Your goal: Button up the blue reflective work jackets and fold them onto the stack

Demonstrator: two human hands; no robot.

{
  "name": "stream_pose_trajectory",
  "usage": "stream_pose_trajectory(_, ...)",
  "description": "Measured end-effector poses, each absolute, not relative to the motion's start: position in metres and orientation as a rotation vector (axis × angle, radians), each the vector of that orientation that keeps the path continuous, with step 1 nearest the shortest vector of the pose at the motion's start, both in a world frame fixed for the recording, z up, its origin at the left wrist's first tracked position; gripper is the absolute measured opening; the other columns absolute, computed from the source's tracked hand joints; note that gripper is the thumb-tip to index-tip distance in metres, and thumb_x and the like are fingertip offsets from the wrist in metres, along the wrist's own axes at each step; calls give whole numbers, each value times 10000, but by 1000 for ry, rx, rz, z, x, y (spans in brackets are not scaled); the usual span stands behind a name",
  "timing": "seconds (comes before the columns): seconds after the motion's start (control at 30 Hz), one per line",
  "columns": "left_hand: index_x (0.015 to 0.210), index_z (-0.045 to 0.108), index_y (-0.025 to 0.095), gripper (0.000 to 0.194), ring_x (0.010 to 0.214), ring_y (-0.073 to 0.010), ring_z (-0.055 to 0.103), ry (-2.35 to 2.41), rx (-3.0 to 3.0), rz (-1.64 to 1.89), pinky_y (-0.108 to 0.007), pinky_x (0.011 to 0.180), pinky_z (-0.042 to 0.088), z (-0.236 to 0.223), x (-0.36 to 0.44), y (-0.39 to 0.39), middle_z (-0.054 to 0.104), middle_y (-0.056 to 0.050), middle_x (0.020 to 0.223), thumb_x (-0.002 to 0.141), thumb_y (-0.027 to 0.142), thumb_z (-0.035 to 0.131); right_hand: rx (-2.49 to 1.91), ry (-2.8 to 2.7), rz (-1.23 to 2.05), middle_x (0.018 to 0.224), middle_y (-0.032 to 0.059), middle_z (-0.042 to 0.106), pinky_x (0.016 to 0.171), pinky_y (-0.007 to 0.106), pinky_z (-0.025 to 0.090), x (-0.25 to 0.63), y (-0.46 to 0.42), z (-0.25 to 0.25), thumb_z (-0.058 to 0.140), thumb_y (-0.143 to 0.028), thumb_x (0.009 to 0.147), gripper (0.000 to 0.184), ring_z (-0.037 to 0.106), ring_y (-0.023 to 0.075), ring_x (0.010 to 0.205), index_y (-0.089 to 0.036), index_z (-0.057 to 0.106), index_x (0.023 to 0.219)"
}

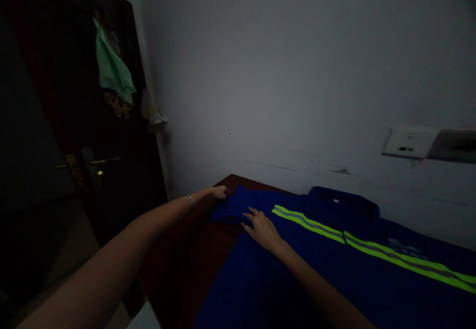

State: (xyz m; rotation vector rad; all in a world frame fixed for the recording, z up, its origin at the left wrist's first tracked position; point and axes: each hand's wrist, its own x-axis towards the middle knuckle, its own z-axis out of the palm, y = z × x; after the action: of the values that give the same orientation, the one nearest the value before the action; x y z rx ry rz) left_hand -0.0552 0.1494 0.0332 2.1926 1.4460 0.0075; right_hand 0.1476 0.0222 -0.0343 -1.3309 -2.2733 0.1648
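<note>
One shirt (327, 257) on table (197, 254) by wall (278, 81)

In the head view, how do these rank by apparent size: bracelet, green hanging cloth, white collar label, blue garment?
Largest to smallest:
1. Blue garment
2. Green hanging cloth
3. Bracelet
4. White collar label

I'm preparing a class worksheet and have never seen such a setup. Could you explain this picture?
There is no machine: a person's bare left hand and right hand do the work, seen from a camera worn on the head, looking forward and down. A blue shirt with bright yellow-green stripes lies on a dark red table. The left hand is at the end of a sleeve; it is too dark to tell how firm its grip is. The right hand rests on the shirt, fingers spread.
</note>
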Motion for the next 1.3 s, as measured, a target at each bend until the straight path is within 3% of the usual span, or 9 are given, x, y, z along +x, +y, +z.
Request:
stream_pose_trajectory(0.2,540,624,140,42,582,-120,535,1525,2077,-32,-210,597,452,64,-59,163,605,13,529,508,117,639,-1285,-2317,318,1362,116,416,954,436,365,158,24,-28,550,-358,780,479,417,298,1203,-215,526,1236)
stream_pose_trajectory(0.37,625,657,114,113,621,-148,580,1495,1997,-27,-261,620,484,137,-45,175,651,-41,624,523,162,665,-1141,-2151,512,1330,114,455,1018,409,311,184,33,-11,617,-231,684,553,414,243,1221,-178,526,1227)
stream_pose_trajectory(0.5,806,688,107,286,621,-149,580,1375,1985,7,-269,603,488,204,-4,177,662,-62,694,538,207,705,-1171,-1799,692,1168,87,595,912,386,430,210,32,20,561,-206,722,453,562,215,1050,-172,557,1174)
stream_pose_trajectory(0.63,925,670,126,353,563,-118,550,1254,2065,23,-264,587,485,239,65,163,631,-33,673,580,192,698,-1149,-1486,873,1147,98,604,739,318,526,237,19,61,542,-211,753,414,594,202,983,-147,546,1161)
stream_pose_trajectory(0.77,929,644,91,313,575,-124,566,1175,2085,-45,-276,610,506,234,137,139,628,-40,676,624,161,659,-1105,-1258,936,1183,146,567,587,261,553,268,-6,101,523,-286,800,391,600,212,968,-116,530,1151)
stream_pose_trajectory(0.93,823,634,51,163,624,-156,610,1132,2076,-67,-283,634,523,210,208,104,627,-68,601,695,105,549,-1272,-1285,908,1124,170,585,438,250,535,302,-30,121,588,-471,745,491,642,199,737,-99,583,1067)
stream_pose_trajectory(1.07,786,620,30,149,573,-148,608,1074,2097,10,-249,589,521,196,246,81,610,-66,546,713,69,496,-1453,-1295,755,838,97,641,403,239,513,321,-32,113,649,-451,683,488,593,150,598,-94,592,1010)
stream_pose_trajectory(1.17,832,607,16,172,514,-132,584,1076,2120,92,-229,540,505,186,266,72,582,-47,510,711,47,489,-1571,-1319,593,609,31,580,378,239,484,333,-33,110,620,-447,695,386,544,138,521,-99,613,863)
stream_pose_trajectory(1.3,910,583,-5,221,458,-113,548,1087,2158,213,-221,505,482,173,282,61,560,-34,514,708,51,513,-1699,-1371,492,463,-9,485,340,232,411,344,-37,114,573,-442,723,325,476,117,391,-118,590,692)
